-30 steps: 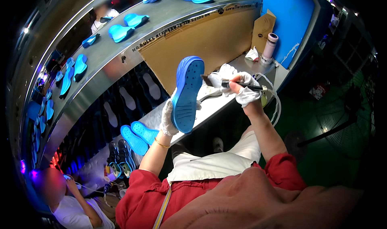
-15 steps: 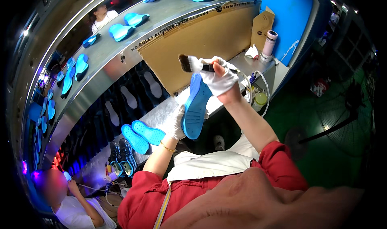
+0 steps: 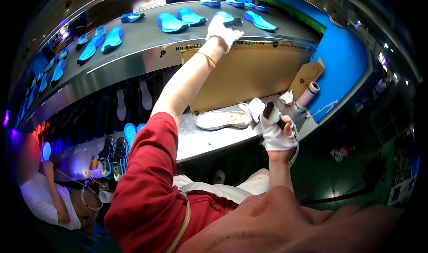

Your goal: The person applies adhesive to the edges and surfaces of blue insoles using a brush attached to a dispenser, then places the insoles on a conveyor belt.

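My left hand (image 3: 221,32), in a white glove, reaches up over the conveyor belt's near edge. Its thumb side spreads to the right, and the fingertips reach a blue shoe sole (image 3: 226,17) lying on the belt; the glove hides part of that sole. Lower right, my right hand (image 3: 277,130), in a white glove with bare fingertips, is closed around a dark-bristled brush (image 3: 269,110). Left of it, on the metal shelf, a white glue tray (image 3: 223,120) shaped like a shoe sole lies beside crumpled white cloth (image 3: 255,108).
More blue soles (image 3: 171,22) lie along the conveyor belt (image 3: 145,32). A cardboard sheet (image 3: 249,75) stands beneath its edge. A pink bottle (image 3: 307,95) is at right. At left are dark shoes (image 3: 119,157) and a seated co-worker (image 3: 49,195); another person (image 3: 150,0) is beyond the belt.
My left hand has moved from the shelf up to the belt, and the blue sole it held is out of it. The brush has dropped lower and rightward in my right hand. The view has shifted.
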A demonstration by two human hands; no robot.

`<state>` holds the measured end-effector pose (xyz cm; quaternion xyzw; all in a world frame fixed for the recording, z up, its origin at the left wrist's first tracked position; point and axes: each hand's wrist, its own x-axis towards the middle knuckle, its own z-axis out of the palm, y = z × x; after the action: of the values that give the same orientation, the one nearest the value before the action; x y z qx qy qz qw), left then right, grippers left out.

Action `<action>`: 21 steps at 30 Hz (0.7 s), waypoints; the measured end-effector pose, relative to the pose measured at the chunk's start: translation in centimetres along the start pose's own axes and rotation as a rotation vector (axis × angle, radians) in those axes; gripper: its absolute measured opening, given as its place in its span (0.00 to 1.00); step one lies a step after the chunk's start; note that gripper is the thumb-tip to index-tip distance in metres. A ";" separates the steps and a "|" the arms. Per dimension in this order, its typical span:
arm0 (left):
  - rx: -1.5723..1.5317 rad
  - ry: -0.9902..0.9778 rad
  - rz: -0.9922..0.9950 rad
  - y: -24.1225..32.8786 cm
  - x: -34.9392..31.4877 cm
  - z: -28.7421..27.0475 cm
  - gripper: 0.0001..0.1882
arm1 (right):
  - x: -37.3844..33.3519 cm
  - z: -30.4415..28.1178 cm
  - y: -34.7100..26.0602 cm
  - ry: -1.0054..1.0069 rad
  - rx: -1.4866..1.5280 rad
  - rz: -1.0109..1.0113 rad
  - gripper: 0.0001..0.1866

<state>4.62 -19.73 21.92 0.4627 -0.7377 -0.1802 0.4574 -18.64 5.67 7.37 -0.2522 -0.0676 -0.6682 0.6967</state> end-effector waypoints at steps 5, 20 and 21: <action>0.985 0.381 0.506 2.2 -0.3 -0.7 0.24 | -1.2 -4.6 -0.7 0.053 -0.368 -0.036 0.07; 1.304 0.064 -0.187 -8.7 -4.8 -18.4 0.21 | -1.8 -6.6 1.7 0.141 -0.577 0.173 0.09; 1.327 0.092 -0.187 -9.2 -5.7 -19.5 0.21 | -1.8 -6.9 2.2 0.158 -0.632 0.155 0.09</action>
<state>26.67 -16.49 22.74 0.7150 -0.6286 0.2926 0.0895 -18.37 4.22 0.03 -0.4076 0.2167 -0.6185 0.6359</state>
